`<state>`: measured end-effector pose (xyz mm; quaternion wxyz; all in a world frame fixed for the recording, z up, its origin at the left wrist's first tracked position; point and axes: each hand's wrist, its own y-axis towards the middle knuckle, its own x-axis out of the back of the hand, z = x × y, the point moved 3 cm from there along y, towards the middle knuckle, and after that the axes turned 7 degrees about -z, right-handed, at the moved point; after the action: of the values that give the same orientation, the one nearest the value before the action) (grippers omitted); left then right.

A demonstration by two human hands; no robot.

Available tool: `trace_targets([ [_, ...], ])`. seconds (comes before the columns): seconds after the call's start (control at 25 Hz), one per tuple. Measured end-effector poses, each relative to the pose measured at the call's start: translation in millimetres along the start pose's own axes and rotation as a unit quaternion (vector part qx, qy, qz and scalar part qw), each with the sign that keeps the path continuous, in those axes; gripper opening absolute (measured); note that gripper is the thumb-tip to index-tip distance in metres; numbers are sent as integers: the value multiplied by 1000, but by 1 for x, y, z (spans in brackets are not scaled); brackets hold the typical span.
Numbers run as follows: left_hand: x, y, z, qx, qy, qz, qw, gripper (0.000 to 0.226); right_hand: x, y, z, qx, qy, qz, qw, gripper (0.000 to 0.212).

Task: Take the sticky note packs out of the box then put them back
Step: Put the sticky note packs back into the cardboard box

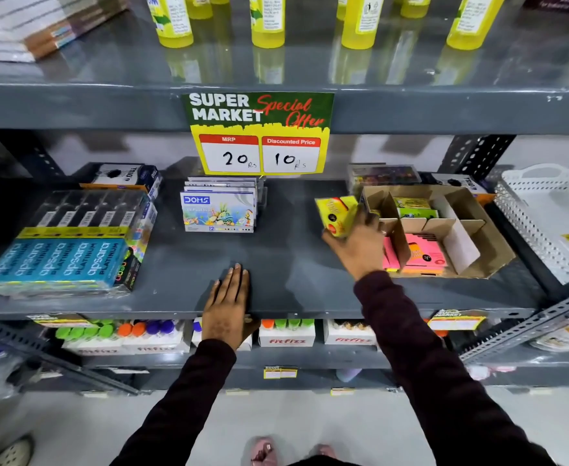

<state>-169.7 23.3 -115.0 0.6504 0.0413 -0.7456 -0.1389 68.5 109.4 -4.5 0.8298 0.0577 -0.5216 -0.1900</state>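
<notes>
**Yellow pack held left of the box**

Grey metal shelf (276, 264) in a shop aisle. Left hand (227, 304) flat on the near edge, fingers spread narrow. Right hand (357, 243) gripping a yellow sticky note pack (336, 213), tilted, long axis near-to-far, just left of the cardboard box (471, 250). Pink packs (421, 253) inside the box's near compartment. Pencil cartons (61, 260) far left; price sign (259, 132) overhead.

Two hands (229, 304), one box (471, 230), four yellow bottles (175, 25).

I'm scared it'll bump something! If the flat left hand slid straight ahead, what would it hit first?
Probably the DOMS box. The left hand points up the bare shelf toward it, though depth is hard to judge.
</notes>
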Motion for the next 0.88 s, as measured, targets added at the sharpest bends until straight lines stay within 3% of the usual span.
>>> trace_targets([
  [0.24,2,0,0,10,-10,31,999,107,66,-5,-100,-169,18,-98,981,90],
  [0.4,2,1,-1,14,-17,30,999,111,47,5,-127,-224,121,-40,966,70],
  [0.48,1,1,-1,5,-16,16,1000,107,39,5,-128,-222,129,-36,966,64],
  [0.68,2,0,-2,-2,-4,1,1000,109,28,-5,-128,-173,24,-70,982,45],
  [0.88,8,0,-5,12,-7,69,998,114,30,-8,-124,-171,-10,-63,983,42],
])
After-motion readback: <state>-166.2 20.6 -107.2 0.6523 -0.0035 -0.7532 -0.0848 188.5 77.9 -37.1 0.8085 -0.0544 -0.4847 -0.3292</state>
